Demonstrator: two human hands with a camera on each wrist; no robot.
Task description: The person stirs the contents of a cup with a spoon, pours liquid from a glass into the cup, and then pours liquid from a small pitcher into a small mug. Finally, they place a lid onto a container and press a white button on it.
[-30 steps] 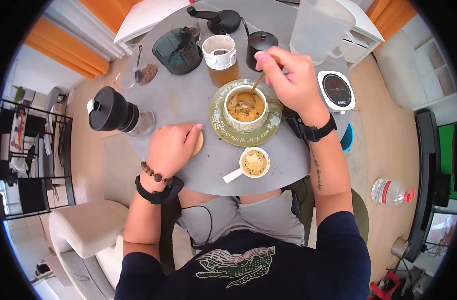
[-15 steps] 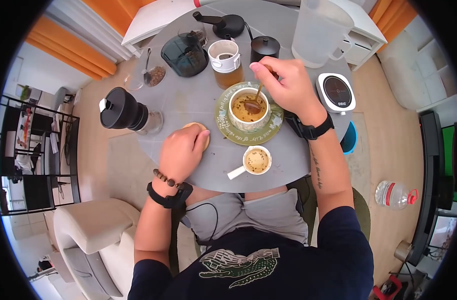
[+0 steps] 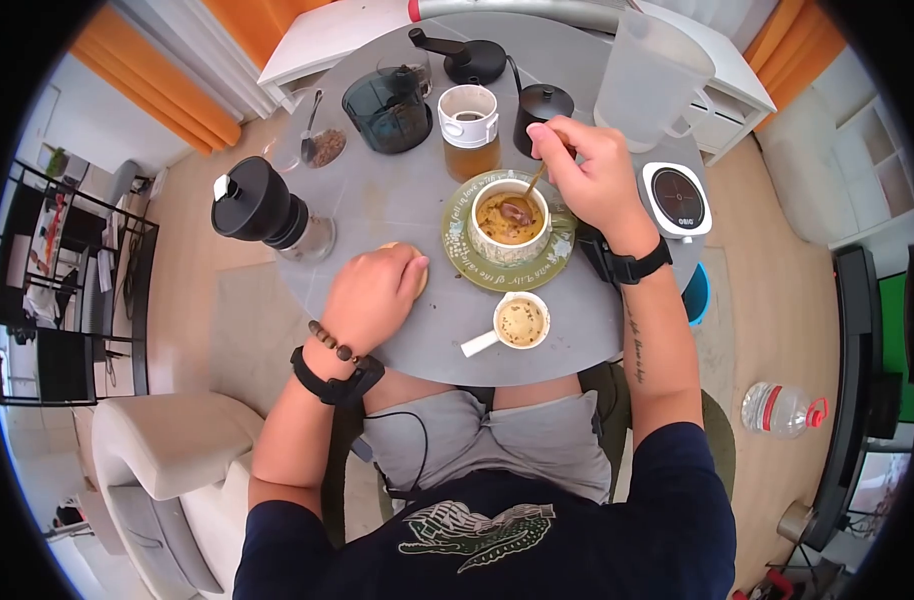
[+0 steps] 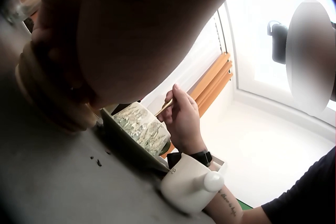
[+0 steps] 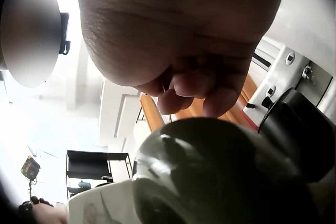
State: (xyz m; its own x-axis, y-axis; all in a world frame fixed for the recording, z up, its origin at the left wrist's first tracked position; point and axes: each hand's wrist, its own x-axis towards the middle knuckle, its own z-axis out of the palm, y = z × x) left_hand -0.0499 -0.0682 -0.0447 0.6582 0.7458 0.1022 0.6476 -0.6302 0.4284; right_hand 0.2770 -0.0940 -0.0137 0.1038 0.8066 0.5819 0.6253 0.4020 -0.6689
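My right hand point(image 3: 594, 180) pinches the handle of a gold spoon point(image 3: 535, 182) over a patterned cup point(image 3: 508, 250). The spoon's bowl sits in the cup's frothy brown drink, which is dotted with dark bits. Under the cup lies a green saucer point(image 3: 469, 268) with white lettering. In the left wrist view, the spoon handle point(image 4: 164, 107) rises from the cup between my thumb and fingers. On the tabletop, my left hand point(image 3: 370, 297) curls over a round tan wooden piece point(image 3: 423, 281), its fingertips mostly hidden. A small white handled cup point(image 3: 522, 322) of foamy liquid stands between saucer and table edge.
Behind the saucer stand a white-topped glass container point(image 3: 471, 150), a black canister point(image 3: 544, 106) and a dark transparent bin point(image 3: 386, 112). A black grinder point(image 3: 260, 205) leans in at left. To the right are a scale point(image 3: 677, 200) and a large clear pitcher point(image 3: 647, 85).
The spoon bowl has shifted about within the drink as my right hand stirs. My left hand stays on the wooden piece. The whole view has swung slightly.
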